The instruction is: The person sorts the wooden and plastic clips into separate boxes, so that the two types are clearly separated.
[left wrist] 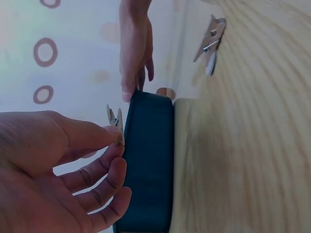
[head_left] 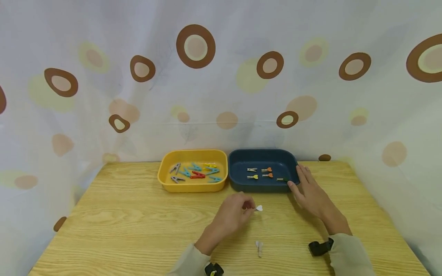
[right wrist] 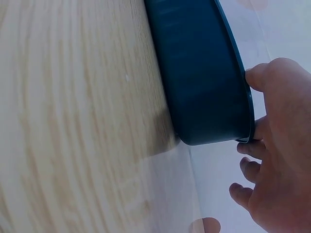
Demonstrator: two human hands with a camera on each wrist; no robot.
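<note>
My left hand (head_left: 232,214) pinches a small wooden clothespin with a white heart (head_left: 259,208) between thumb and forefinger, just in front of the dark blue tray (head_left: 262,188). In the left wrist view this clothespin (left wrist: 115,121) points away from the fingertips. At the tray's right front corner, my right hand (head_left: 312,195) holds the rim, thumb on the front edge and fingers along the side; the right wrist view shows the thumb (right wrist: 260,76) against the rim. Several small heart clothespins (head_left: 267,175) lie in the blue tray. Another white-heart clothespin (head_left: 260,249) lies on the table nearer me.
A yellow tray (head_left: 193,188) stands directly left of the blue one and holds several larger plastic clothespins (head_left: 198,175) in red, blue, yellow and grey. Both trays sit at the back of the wooden table (head_left: 131,222), against a patterned cloth (head_left: 207,92).
</note>
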